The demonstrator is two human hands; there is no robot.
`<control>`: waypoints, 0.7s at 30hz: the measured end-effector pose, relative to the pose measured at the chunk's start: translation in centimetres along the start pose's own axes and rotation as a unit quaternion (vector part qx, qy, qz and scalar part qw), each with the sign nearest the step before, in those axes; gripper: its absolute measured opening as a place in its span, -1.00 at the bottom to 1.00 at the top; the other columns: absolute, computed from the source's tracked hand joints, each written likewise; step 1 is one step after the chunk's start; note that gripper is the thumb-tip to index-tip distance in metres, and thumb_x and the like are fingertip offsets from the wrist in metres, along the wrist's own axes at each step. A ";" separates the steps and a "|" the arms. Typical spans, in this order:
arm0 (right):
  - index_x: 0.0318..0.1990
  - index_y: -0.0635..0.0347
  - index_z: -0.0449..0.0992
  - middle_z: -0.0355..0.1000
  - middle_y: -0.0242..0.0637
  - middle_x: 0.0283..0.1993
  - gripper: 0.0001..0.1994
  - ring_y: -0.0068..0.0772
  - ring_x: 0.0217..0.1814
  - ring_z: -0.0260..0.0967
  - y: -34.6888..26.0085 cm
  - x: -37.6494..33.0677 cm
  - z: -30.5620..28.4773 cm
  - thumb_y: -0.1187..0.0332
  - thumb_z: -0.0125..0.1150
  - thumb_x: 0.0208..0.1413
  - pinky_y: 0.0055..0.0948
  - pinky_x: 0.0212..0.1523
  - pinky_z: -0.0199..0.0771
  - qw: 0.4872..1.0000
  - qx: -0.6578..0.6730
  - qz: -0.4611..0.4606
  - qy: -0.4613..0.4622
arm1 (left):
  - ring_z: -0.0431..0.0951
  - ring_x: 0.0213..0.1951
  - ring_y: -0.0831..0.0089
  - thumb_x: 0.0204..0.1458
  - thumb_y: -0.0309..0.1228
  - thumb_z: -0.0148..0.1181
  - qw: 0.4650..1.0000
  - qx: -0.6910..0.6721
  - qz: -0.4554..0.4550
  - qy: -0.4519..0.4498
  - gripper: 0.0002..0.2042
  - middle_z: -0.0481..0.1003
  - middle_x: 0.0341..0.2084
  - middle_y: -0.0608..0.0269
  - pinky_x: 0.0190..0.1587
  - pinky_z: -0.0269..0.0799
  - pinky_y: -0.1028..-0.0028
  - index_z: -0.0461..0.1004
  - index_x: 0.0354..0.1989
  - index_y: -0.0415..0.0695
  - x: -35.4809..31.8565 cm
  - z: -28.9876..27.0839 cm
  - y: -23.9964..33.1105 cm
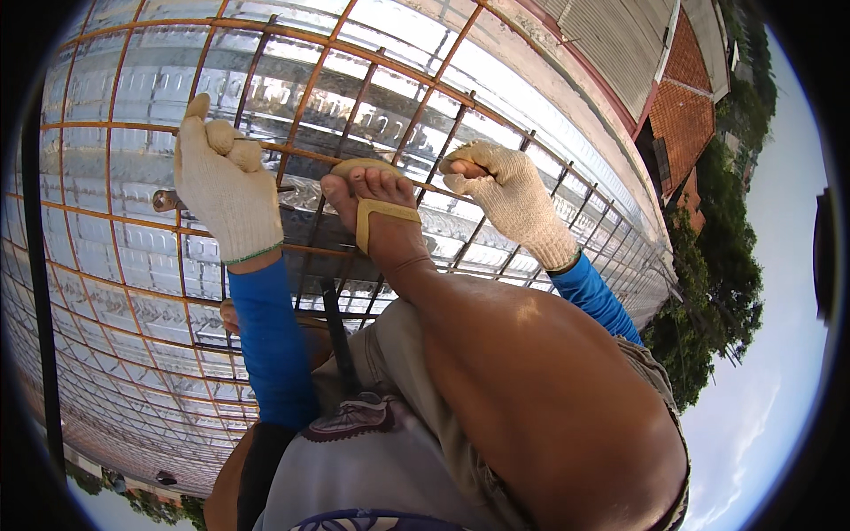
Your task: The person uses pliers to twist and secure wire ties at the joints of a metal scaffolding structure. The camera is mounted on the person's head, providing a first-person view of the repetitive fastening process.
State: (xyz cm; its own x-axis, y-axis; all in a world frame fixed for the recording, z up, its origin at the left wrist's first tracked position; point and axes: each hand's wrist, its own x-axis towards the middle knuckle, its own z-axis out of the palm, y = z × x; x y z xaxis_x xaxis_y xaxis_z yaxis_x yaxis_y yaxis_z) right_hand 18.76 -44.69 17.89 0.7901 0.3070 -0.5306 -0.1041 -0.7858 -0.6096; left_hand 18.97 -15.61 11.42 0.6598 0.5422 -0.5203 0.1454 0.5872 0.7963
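Note:
My left hand [228,181], in a cream knit glove, lies over the steel rebar mesh [111,168] with the index finger stretched out and the other fingers curled. A hand tool with a rounded metal end [166,201] sticks out beside its palm; the glove hides the rest. My right hand [509,190], gloved too with bare fingertips showing, is closed at a rebar just right of my foot. Whether a thin wire is in those fingers I cannot make out. Between both hands, my foot in a sandal with a tan strap [388,211] rests on the bars.
Shiny ribbed metal sheeting [150,80] lies beneath the mesh. A concrete edge [567,97] runs along the right, with tiled roofs [682,80] and trees [722,257] beyond. A dark strap-like piece [336,332] lies by my knee. A dark upright bar [40,292] crosses the far left.

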 end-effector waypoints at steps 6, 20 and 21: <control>0.03 0.08 0.66 0.58 -0.10 -0.35 -0.68 0.10 -0.41 0.49 -2.9 -1.2 -2.6 0.25 0.36 0.13 -0.19 -0.33 0.57 0.964 -0.010 -0.212 -0.157 | -0.04 -0.66 0.79 0.40 -0.39 -0.06 0.998 0.000 0.004 0.067 -0.61 0.04 -0.64 0.56 -0.68 -0.18 0.63 0.41 0.26 -0.40 3.0 -2.0 1.1; -0.08 0.12 0.65 0.62 -0.18 -0.23 -0.84 -0.12 -0.24 0.62 -0.2 -1.5 -3.5 0.47 0.36 0.20 -0.25 -0.20 0.60 0.956 -0.139 -0.142 0.218 | 0.05 -0.65 0.72 0.35 -0.46 -0.01 0.998 -0.036 -0.009 0.056 -0.66 0.15 -0.61 0.51 -0.65 0.01 0.63 0.42 0.18 -0.44 1.4 -0.4 -0.8; -0.05 0.14 0.63 0.62 -0.15 -0.20 -0.84 -0.10 -0.21 0.61 -1.3 -2.5 -3.7 0.44 0.33 0.22 -0.23 -0.16 0.57 0.963 -0.137 -0.143 0.185 | 0.04 -0.65 0.72 0.36 -0.46 -0.01 0.996 -0.057 -0.028 0.060 -0.67 0.14 -0.61 0.52 -0.64 0.00 0.64 0.42 0.18 -0.44 2.1 -0.2 -1.0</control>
State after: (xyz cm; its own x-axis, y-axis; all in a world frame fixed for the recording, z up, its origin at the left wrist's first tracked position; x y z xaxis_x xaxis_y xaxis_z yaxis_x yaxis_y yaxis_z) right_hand 19.12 -46.47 22.18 0.9291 0.3593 -0.0875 0.2724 -0.8250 -0.4952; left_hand 20.04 -14.96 9.46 0.5590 0.5700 -0.6021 0.0900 0.6802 0.7275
